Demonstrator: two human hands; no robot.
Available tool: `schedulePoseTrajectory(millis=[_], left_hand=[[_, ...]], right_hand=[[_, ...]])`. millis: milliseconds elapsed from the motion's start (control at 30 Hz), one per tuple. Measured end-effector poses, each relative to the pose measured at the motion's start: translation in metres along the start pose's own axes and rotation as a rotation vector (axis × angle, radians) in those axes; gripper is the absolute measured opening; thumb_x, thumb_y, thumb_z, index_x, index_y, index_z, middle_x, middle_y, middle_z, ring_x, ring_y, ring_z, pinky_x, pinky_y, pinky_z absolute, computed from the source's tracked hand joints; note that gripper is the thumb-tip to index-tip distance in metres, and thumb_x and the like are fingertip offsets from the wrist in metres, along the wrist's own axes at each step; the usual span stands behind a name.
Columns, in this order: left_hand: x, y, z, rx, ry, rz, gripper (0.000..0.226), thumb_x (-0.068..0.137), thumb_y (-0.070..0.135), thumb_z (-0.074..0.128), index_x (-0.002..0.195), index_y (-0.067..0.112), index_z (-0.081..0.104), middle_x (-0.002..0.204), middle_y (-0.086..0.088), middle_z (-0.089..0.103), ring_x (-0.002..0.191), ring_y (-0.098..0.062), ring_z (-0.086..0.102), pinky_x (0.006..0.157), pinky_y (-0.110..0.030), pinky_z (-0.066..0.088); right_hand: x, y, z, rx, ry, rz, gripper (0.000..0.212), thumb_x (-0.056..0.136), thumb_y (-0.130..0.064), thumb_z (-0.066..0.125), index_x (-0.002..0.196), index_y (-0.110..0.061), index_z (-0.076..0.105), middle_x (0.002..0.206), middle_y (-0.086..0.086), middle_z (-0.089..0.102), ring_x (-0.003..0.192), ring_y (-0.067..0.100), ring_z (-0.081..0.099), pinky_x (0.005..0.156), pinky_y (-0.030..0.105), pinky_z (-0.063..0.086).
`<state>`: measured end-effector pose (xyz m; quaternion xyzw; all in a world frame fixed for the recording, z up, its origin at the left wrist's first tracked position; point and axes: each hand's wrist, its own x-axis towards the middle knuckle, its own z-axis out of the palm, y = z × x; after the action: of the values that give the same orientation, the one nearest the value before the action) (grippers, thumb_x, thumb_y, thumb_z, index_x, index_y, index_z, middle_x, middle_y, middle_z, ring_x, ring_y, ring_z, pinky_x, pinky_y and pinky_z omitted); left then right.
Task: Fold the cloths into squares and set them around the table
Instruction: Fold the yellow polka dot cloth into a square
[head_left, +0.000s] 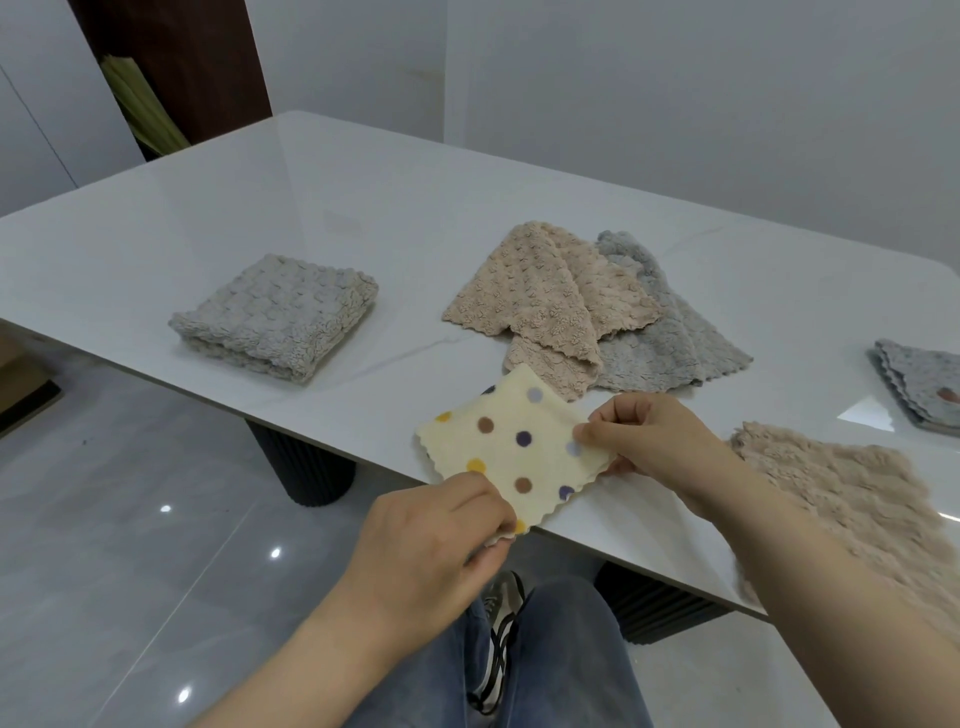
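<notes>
The left hand (431, 540) is pinching the near wavy corner of a small, soft, cream square cloth with coloured dots (511, 447). The right hand (649, 441) is pinching its right corner. The cloth is lying at the near edge of the smooth white stone table (311, 208). Behind it, a bumpy tan cloth (545, 301) is lying crumpled on a fluffy grey cloth (675, 343). Further left, a puffy grey folded square (275, 317) is sitting alone.
</notes>
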<state>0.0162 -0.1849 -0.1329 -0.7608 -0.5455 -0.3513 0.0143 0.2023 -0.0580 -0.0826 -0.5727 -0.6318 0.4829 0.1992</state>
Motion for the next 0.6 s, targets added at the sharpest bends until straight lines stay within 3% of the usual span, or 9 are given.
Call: schedulePoseTrajectory(millis=[133, 233, 300, 400, 500, 600], left_hand=[[0.0, 0.002, -0.002, -0.038, -0.025, -0.048, 0.02, 0.074, 0.042, 0.068, 0.072, 0.023, 0.065, 0.073, 0.014, 0.062, 0.061, 0.007, 0.028, 0.045, -0.014, 0.036], [0.002, 0.001, -0.009, -0.102, 0.044, -0.151, 0.028, 0.075, 0.051, 0.065, 0.072, 0.023, 0.066, 0.071, 0.015, 0.062, 0.053, 0.007, 0.035, 0.049, -0.009, 0.033], [0.006, -0.005, -0.016, -0.083, 0.126, -0.249, 0.02, 0.08, 0.043, 0.06, 0.076, 0.024, 0.066, 0.072, 0.016, 0.061, 0.051, 0.002, 0.046, 0.052, -0.01, 0.036], [0.011, -0.014, -0.022, 0.02, 0.16, -0.3, 0.021, 0.083, 0.038, 0.056, 0.081, 0.023, 0.069, 0.078, 0.015, 0.063, 0.07, -0.003, 0.053, 0.066, -0.015, 0.04], [0.009, -0.018, -0.017, 0.032, 0.119, -0.261, 0.024, 0.084, 0.037, 0.056, 0.086, 0.021, 0.074, 0.084, 0.01, 0.066, 0.083, -0.011, 0.056, 0.079, -0.018, 0.038], [0.005, -0.023, -0.009, 0.071, 0.026, -0.272, 0.032, 0.085, 0.041, 0.053, 0.096, 0.019, 0.074, 0.098, 0.007, 0.067, 0.095, -0.015, 0.054, 0.087, -0.022, 0.039]], right_hand=[[-0.001, 0.001, 0.002, -0.023, 0.03, -0.022, 0.009, 0.08, -0.007, 0.072, 0.082, 0.0, 0.068, 0.076, 0.017, 0.071, 0.054, 0.016, 0.061, 0.053, 0.021, 0.051], [-0.001, 0.002, 0.006, -0.075, 0.061, -0.055, 0.015, 0.077, -0.006, 0.074, 0.089, -0.008, 0.066, 0.078, 0.01, 0.068, 0.059, 0.017, 0.059, 0.056, 0.028, 0.051], [-0.002, 0.002, 0.008, -0.231, 0.171, -0.173, 0.024, 0.076, -0.009, 0.074, 0.098, -0.015, 0.065, 0.086, 0.0, 0.067, 0.072, 0.014, 0.06, 0.065, 0.026, 0.05], [-0.009, -0.004, 0.018, -0.43, 0.318, -0.472, 0.03, 0.081, -0.01, 0.067, 0.11, -0.02, 0.064, 0.102, -0.009, 0.063, 0.091, 0.006, 0.056, 0.079, 0.02, 0.044], [-0.012, -0.007, 0.036, -0.49, 0.218, -0.714, 0.026, 0.085, -0.008, 0.062, 0.109, -0.017, 0.067, 0.108, -0.007, 0.065, 0.1, 0.007, 0.057, 0.089, 0.021, 0.043], [-0.003, -0.001, 0.052, -0.594, 0.043, -0.798, 0.029, 0.089, -0.015, 0.058, 0.116, -0.016, 0.067, 0.124, -0.002, 0.064, 0.118, 0.015, 0.056, 0.1, 0.028, 0.044]])
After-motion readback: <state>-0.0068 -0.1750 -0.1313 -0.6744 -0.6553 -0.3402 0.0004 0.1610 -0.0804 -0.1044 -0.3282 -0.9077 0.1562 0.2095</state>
